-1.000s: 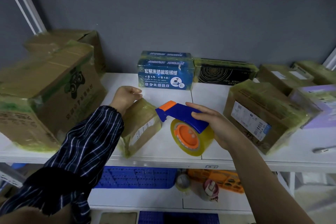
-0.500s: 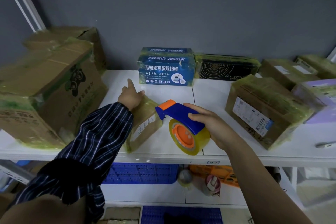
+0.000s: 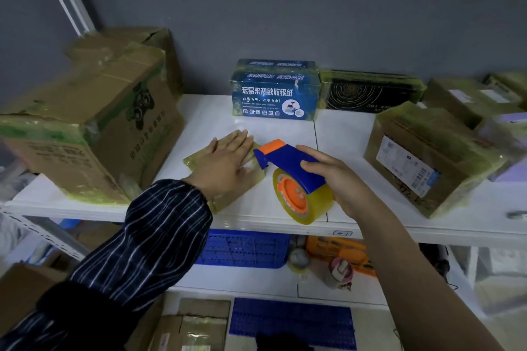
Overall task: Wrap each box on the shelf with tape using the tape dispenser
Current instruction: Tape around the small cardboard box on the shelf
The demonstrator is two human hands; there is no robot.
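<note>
**A:** Which way does your tape dispenser (image 3: 289, 168) point?

**B:** Its orange nose points back and left, toward the small box (image 3: 196, 159). The long axis slants from that nose down to the blue handle. Your right hand (image 3: 338, 179) grips the handle, fingers curled over it. You hold it in front of the blue box (image 3: 273, 91), nearer to you.

**A:** And the small box?

**B:** It lies in front of the blue box, a little left, flat on the shelf (image 3: 345, 137) and skewed to its edge. Your left hand (image 3: 225, 164) presses on it with fingers straight and close together, and hides its long axis.

**A:** What holds what?

**B:** The dispenser carries a yellowish tape roll (image 3: 313, 205) on an orange hub. The blue crate (image 3: 245, 248) sits on the level below the blue box. I cannot tell what is in it.
</note>
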